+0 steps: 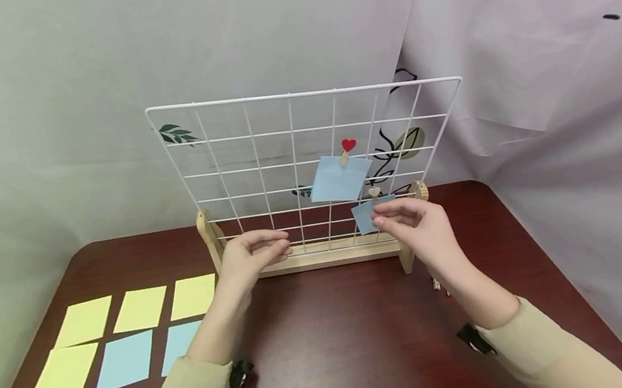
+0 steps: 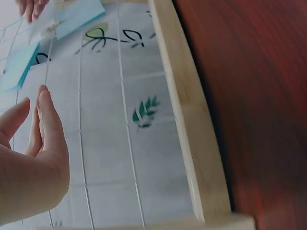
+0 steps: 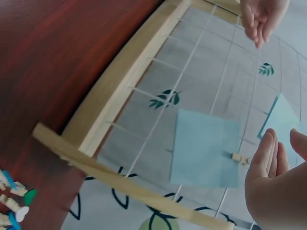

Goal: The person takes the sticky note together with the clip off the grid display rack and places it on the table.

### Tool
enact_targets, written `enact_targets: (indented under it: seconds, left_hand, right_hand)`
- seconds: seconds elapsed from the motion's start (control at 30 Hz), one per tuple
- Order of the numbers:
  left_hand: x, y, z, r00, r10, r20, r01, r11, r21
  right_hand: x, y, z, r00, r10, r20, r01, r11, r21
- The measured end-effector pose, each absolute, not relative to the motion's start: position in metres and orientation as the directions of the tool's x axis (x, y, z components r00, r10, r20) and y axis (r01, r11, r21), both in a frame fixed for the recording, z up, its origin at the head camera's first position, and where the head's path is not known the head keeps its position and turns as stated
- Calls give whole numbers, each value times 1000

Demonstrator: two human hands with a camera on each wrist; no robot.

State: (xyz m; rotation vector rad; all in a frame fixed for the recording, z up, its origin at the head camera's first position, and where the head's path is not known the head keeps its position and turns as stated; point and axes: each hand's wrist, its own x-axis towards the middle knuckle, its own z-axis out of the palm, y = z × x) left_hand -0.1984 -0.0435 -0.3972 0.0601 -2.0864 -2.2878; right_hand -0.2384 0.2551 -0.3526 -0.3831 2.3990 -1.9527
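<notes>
A white wire grid (image 1: 274, 134) stands in a wooden base (image 1: 325, 259). High on it, a clothespin with a red heart (image 1: 348, 145) holds a blue paper sheet (image 1: 338, 179). Lower right hangs a second blue sheet (image 3: 204, 148), held by a wooden clothespin (image 3: 240, 158) with a pale heart. My right hand (image 1: 418, 232) is just in front of this lower sheet; a gap shows between thumb and fingers, nothing held. My left hand (image 1: 249, 260), fingers loosely bent and holding nothing, hovers before the grid's lower left.
Several yellow sheets (image 1: 84, 321) and two blue sheets (image 1: 124, 361) lie on the dark red table (image 1: 332, 355) at the left. Small clothespins with coloured tops (image 3: 19, 189) are on the table beside the base's right foot. A patterned cloth (image 1: 67, 88) hangs behind.
</notes>
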Motion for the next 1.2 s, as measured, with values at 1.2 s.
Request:
enact_targets:
  seconds: [1.2]
  left_hand:
    - [-228, 39, -385, -937, -337, 90, 211, -345, 915]
  right_hand:
    - [-250, 210, -312, -928, -52, 368, -367, -32, -930]
